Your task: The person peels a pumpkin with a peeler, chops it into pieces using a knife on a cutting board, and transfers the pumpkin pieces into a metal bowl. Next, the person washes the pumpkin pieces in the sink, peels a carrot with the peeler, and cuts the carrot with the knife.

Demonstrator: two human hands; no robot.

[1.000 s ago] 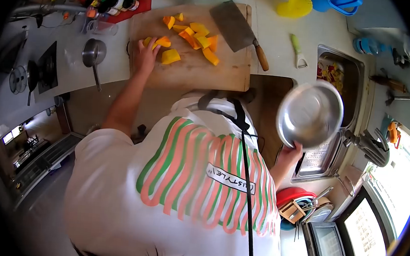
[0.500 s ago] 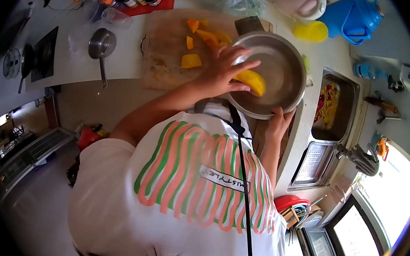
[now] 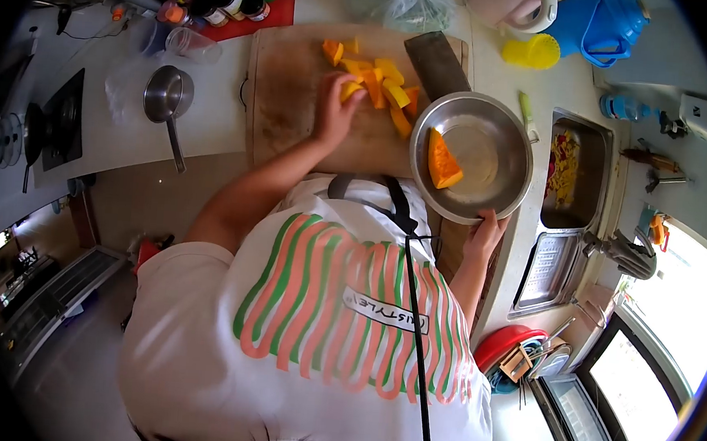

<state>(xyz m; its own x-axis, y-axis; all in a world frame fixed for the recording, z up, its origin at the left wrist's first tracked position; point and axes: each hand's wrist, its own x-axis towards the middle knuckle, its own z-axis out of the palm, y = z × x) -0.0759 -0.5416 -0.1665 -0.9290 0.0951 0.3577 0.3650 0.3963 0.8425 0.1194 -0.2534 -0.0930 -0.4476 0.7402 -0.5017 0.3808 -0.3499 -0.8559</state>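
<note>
I judge this is gathering: my left hand point(image 3: 336, 111) pinches a pumpkin piece point(image 3: 349, 91) over the board point(image 3: 283, 113); my right hand point(image 3: 485, 231) clamps the bowl point(image 3: 506, 149) near its right edge. Next calls for a level bowl.

From the person's head, the single camera looks steeply down over the shirt, hands and cutting board point(image 3: 282, 121).

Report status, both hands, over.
Left hand pinching yellow squash chunk. Right hand gripping round steel bowl, orange squash wedge inside. Bowl hides broad grey metal cleaver's handle.
</note>
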